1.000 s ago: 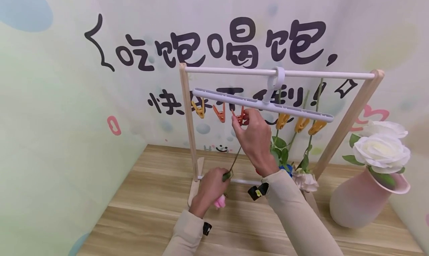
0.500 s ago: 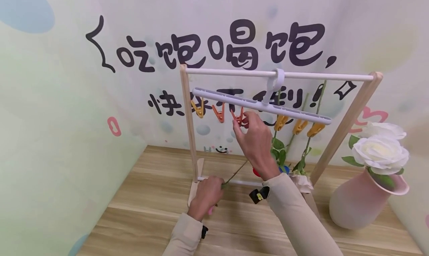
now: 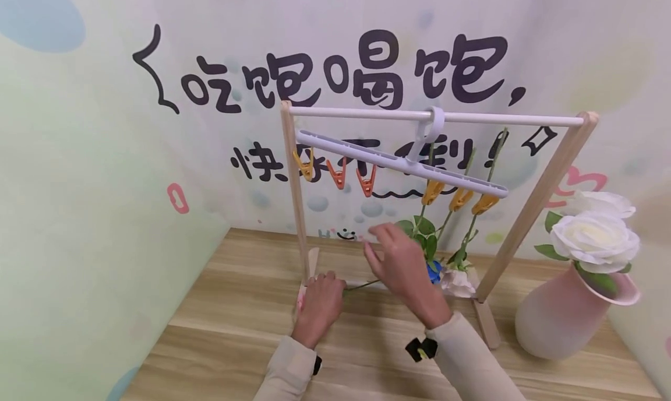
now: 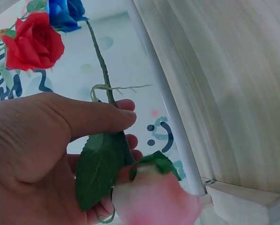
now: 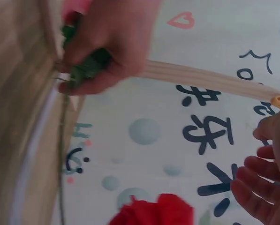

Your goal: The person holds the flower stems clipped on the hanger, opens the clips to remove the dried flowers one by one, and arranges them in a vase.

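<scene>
My left hand [image 3: 321, 305] pinches the green stem [image 4: 101, 61] of a pink rose [image 4: 154, 199] between thumb and fingers, low by the rack's left foot. The bloom hangs under the hand and the stem runs to the right. My right hand [image 3: 403, 267] is in mid-air below the hanger [image 3: 356, 150], fingers loosely spread and holding nothing. Above it dangle two orange-red clips [image 3: 366, 182] and a yellow clip [image 3: 305, 165] with no flowers. On the right side, yellow clips [image 3: 461, 200] hold upside-down roses: red [image 4: 34, 42], blue [image 3: 434, 271] and pale pink [image 3: 458, 284].
The hanger hooks over the white top rod [image 3: 356, 113] of a wooden rack [image 3: 540, 208] on the wood-grain table [image 3: 209, 343]. At right stands a pink-and-white vase [image 3: 555, 313] with white roses [image 3: 594, 238]. A printed wall cloth [image 3: 236, 185] stands behind.
My right hand has let go of the orange-red clip and dropped below it. The left hand has moved slightly left with the rose, its stem tipping flatter. The hanger has swung a little.
</scene>
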A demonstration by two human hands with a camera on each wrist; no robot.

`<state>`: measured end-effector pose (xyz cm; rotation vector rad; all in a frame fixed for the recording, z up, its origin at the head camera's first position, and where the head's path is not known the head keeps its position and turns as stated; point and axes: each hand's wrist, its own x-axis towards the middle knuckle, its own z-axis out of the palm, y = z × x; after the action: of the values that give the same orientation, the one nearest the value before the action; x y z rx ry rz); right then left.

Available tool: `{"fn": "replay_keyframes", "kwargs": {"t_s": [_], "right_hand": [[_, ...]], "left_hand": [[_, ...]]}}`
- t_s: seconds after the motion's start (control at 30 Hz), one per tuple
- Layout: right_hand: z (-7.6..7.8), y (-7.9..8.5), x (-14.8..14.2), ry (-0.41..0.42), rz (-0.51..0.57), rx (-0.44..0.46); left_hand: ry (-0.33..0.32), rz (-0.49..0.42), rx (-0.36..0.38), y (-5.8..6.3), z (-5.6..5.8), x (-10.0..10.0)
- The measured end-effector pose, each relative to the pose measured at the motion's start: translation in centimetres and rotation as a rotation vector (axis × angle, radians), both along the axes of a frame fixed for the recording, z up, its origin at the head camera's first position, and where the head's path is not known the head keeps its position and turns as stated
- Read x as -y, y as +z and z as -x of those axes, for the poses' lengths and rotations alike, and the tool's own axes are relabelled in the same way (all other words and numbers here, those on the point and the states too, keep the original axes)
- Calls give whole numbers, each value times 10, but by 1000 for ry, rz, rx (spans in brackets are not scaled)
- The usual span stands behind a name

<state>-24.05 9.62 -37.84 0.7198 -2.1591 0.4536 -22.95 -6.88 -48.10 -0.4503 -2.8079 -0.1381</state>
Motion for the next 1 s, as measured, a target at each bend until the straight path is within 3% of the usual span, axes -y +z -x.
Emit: {"fn": "replay_keyframes", "kwargs": {"t_s": [0.2, 0.43, 0.67, 0.83, 1.0], "right_hand": [[-21, -42, -2, 45, -217, 158], [-27, -81, -3, 28, -358, 251], [-19, -99, -2, -34, -385, 264], [-16, -105, -2, -12, -338, 317], [-21, -104, -7, 14, -265, 313]], "left_hand": [[26, 1, -12, 1, -3, 2], [36, 22, -55, 4, -4, 3], [23, 16, -81, 9, -4, 3], [-22, 13, -120, 14, -5, 4], [-77, 14, -97, 19, -4, 0]]}}
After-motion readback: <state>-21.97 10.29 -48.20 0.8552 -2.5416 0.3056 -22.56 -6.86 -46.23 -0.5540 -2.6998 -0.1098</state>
